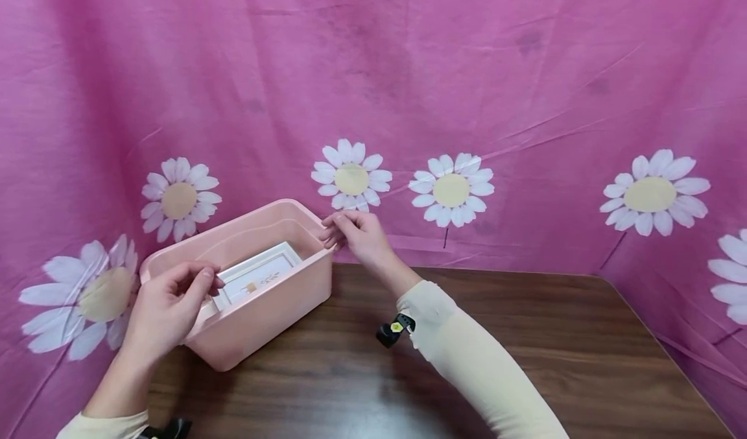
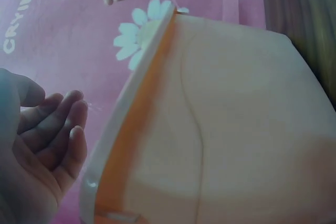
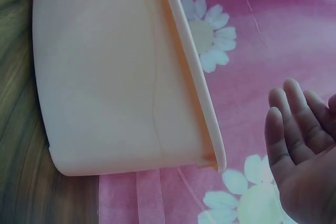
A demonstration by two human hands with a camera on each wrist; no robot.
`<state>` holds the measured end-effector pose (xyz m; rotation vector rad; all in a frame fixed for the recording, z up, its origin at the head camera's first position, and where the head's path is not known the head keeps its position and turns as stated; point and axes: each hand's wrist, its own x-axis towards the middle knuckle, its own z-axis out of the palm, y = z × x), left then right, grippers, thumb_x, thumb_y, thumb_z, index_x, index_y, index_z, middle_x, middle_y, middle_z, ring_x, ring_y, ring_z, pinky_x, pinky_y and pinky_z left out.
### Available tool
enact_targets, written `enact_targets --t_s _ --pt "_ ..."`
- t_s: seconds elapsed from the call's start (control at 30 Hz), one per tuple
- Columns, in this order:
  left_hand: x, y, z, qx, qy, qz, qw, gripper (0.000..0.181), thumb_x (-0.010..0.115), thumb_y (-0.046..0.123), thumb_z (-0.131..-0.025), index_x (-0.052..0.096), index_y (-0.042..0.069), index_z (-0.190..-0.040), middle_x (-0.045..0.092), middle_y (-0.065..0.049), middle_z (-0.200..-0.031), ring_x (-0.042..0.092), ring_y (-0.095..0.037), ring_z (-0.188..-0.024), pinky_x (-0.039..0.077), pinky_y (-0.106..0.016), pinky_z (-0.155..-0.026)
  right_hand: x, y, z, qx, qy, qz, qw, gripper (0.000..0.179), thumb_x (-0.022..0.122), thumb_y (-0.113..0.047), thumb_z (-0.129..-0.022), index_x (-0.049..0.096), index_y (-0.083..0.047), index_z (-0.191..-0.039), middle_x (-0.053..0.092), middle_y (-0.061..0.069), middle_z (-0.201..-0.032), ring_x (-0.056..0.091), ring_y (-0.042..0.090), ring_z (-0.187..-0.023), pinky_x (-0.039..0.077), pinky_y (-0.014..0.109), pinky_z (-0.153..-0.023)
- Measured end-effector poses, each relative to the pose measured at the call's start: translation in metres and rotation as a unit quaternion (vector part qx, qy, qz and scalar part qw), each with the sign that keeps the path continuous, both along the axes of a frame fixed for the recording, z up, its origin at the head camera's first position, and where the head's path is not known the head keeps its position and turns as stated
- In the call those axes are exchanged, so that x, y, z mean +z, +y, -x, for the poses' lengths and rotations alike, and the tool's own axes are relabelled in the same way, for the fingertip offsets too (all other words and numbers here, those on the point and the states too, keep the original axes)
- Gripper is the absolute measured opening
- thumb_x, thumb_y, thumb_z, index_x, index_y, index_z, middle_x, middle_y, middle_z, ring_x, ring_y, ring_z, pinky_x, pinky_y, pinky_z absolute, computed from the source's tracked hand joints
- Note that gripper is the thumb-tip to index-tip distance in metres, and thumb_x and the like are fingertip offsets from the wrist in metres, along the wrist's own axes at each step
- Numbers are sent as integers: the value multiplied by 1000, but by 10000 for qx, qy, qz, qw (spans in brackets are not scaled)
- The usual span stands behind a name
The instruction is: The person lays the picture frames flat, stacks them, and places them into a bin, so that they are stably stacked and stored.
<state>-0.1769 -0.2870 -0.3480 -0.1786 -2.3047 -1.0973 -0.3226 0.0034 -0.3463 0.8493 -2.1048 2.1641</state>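
Note:
A pink plastic bin (image 1: 262, 329) stands at the left of the table, set at a slant. Inside lies a white picture frame (image 1: 259, 275) with a small plant drawing, partly hidden by the near wall. My left hand (image 1: 169, 303) is over the bin's near left end, fingers loosely bent and holding nothing. At the far right corner of the rim hovers my right hand (image 1: 363, 237), its fingers relaxed and free of any object. Both wrist views show a gap between the fingers of the left hand (image 2: 44, 145) and right hand (image 3: 304, 150) and the bin's rim.
The dark wood table (image 1: 467, 374) extends to the right of the bin. A pink cloth (image 1: 408, 89) with white daisies hangs behind and along both sides, close to the bin's back. Black straps with cameras (image 1: 395, 329) sit on the wrists.

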Motion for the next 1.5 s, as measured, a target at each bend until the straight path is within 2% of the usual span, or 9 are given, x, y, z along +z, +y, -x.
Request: enact_targets --t_s 0.23,0.5,0.6,0.8,0.9,1.03,1.13,1.3,1.5 --pt "-3 9 -7 49 324 140 9994 12 69 -1 -99 79 6 -96 69 21 -80 60 10 -74 46 -7 -67 -10 24 -13 -175 159 -111 9997 34 50 -10 -114 71 16 -116 78 29 -97 73 10 -73 63 26 -70" --pt "-10 24 -15 293 443 -24 9986 14 70 -2 -97 81 6 -100 69 30 -83 61 14 -76 45 -2 -72 -19 54 -30 -582 127 -221 9980 33 50 -11 -114 73 13 -114 78 29 -96 73 13 -74 63 29 -69" --pt "-13 31 -15 251 615 -143 9977 16 69 -4 -97 81 6 -99 70 30 -83 62 14 -76 45 -2 -74 -23 62 -36 -702 145 -290 9970 33 49 -11 -114 73 12 -114 77 31 -97 74 13 -75 63 28 -69" --pt "-21 41 -8 7 1179 -158 9929 19 66 -9 -95 80 3 -97 72 25 -86 61 16 -76 45 -2 -73 -28 82 -45 -952 340 -454 9938 32 50 -11 -114 73 11 -114 78 31 -98 74 11 -77 66 38 -74" --pt "-26 49 -4 -30 1306 -96 9914 19 66 -10 -94 80 2 -97 77 8 -83 61 17 -77 47 -1 -72 -29 93 -49 -1114 361 -539 9917 31 51 -10 -114 73 11 -114 78 30 -99 74 12 -78 66 39 -75" --pt "-30 63 -2 -186 1095 -271 9934 17 65 -9 -96 79 0 -99 79 -13 -86 66 13 -77 52 -2 -72 -29 107 -57 -1288 367 -609 9891 29 52 -10 -113 75 8 -113 78 29 -99 76 18 -79 65 35 -73" --pt "-33 72 1 -397 992 -375 9936 16 65 -10 -97 78 -3 -102 80 -14 -89 69 10 -78 53 -3 -74 -29 116 -62 -1381 397 -617 9877 28 53 -9 -113 75 9 -113 78 30 -100 77 23 -80 65 34 -72" --pt "-39 87 8 -717 1243 -220 9894 17 65 -12 -95 76 -5 -105 79 -14 -92 66 9 -87 50 -4 -83 -31 129 -68 -1563 337 -530 9857 28 52 -6 -112 72 13 -112 77 34 -100 77 17 -78 65 37 -72" --pt "-46 104 15 -781 1316 -63 9882 20 68 -11 -93 77 0 -108 79 -7 -97 69 -2 -90 45 -9 -91 -32 142 -74 -1824 365 -504 9813 28 52 -6 -112 73 13 -112 77 34 -100 74 9 -76 65 35 -72"
